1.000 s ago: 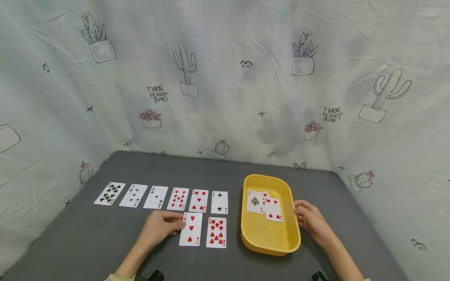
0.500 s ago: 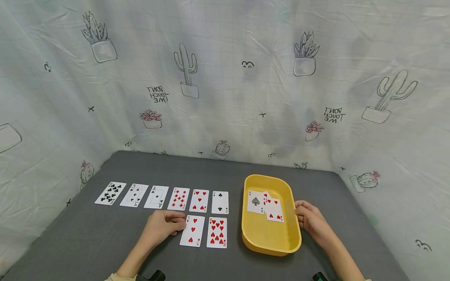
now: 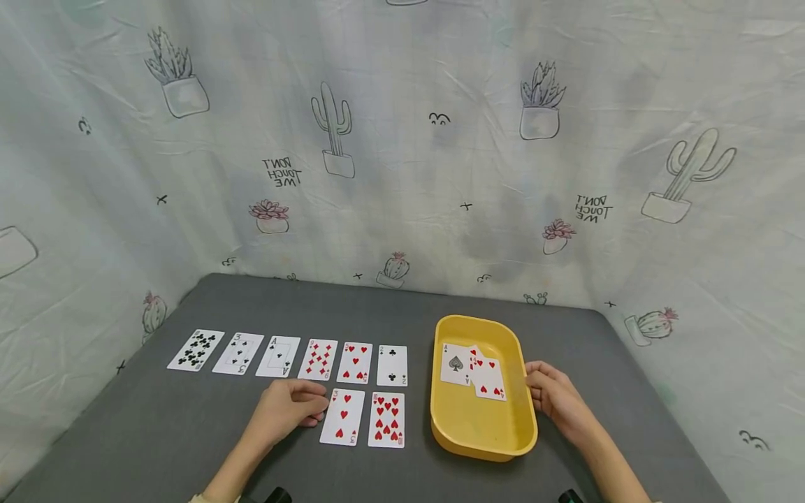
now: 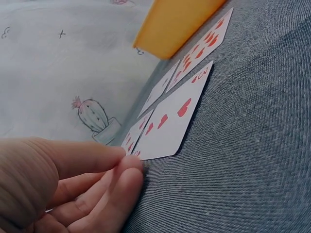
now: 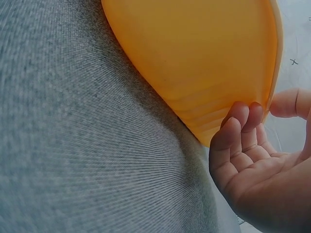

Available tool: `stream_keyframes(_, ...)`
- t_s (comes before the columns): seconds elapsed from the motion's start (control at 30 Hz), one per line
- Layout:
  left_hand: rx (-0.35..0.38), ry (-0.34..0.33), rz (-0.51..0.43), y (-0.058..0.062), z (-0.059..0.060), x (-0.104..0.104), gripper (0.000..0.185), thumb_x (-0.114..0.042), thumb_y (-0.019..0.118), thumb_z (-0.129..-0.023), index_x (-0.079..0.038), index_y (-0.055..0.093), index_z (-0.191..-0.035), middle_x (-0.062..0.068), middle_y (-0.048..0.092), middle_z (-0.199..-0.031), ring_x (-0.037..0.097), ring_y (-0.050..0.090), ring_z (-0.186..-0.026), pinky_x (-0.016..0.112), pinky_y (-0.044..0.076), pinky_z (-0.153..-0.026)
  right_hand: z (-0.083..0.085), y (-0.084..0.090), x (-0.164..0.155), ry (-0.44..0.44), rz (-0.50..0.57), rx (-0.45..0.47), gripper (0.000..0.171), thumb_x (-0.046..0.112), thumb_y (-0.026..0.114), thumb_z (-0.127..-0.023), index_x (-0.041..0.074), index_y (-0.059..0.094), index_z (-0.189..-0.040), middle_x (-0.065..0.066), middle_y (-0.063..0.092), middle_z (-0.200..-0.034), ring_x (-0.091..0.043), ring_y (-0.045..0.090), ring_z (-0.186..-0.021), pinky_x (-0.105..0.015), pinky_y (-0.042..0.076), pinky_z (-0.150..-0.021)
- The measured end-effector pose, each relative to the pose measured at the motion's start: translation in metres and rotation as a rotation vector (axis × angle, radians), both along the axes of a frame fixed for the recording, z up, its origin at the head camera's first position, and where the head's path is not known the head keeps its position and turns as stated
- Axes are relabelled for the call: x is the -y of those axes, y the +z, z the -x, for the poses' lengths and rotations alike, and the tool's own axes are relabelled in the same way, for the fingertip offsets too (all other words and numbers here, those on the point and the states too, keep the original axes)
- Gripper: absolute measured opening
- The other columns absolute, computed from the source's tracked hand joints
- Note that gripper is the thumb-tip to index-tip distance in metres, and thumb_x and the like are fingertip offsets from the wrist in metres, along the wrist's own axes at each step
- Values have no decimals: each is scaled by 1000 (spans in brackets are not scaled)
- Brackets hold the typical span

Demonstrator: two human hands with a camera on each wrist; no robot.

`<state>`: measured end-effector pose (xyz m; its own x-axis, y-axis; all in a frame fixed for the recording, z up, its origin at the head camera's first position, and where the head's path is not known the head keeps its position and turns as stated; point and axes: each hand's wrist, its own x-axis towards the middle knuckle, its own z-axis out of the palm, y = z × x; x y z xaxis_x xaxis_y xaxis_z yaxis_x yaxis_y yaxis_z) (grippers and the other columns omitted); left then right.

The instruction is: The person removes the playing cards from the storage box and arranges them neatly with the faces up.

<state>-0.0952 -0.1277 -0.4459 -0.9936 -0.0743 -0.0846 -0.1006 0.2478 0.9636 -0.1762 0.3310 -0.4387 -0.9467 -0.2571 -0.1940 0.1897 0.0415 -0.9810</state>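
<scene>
step in hand, as judged: left hand (image 3: 286, 409) reaching for three of hearts (image 3: 342, 417) at lower centre of frame, fingertips (image 4: 127, 167) loosely curled, grasping nothing, meeting card's near corner. next move likely calling for lifting that edge off grey table (image 3: 126, 433). right hand (image 3: 553, 392) resting relaxed against yellow tray (image 3: 484, 440) wall at lower right, fingers (image 5: 243, 119) touching it, not gripping.
</scene>
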Motion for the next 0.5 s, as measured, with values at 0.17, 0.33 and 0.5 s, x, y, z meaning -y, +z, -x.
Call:
stream_keyframes(0.17, 24, -23, -41, 0, -2, 2, 25, 0, 74, -85, 14, 65, -103, 18, 70, -83, 30, 70, -70, 36, 58, -60, -1, 1, 1, -4, 8, 2, 26, 5, 46, -99, -13, 43, -117, -15, 61, -94, -19, 63, -79, -34, 55, -72)
stream_keyframes(0.33, 47, -38, -59, 1, -4, 3, 24, 0, 71, -87, 15, 64, -104, 20, 69, -85, 31, 70, -70, 37, 58, -62, 0, 0, 1, -5, 13, 6, 25, 5, 46, -99, -13, 43, -117, -15, 61, -94, -19, 62, -79, -33, 55, -71)
stream_keyframes(0.5, 29, -28, -46, 4, -3, 2, 21, -3, 68, -92, 14, 65, -102, 18, 69, -83, 30, 70, -71, 36, 58, -62, -1, 0, 1, -7, 13, 2, 24, 5, 46, -99, -12, 45, -117, -14, 61, -93, -18, 62, -76, -33, 55, -70)
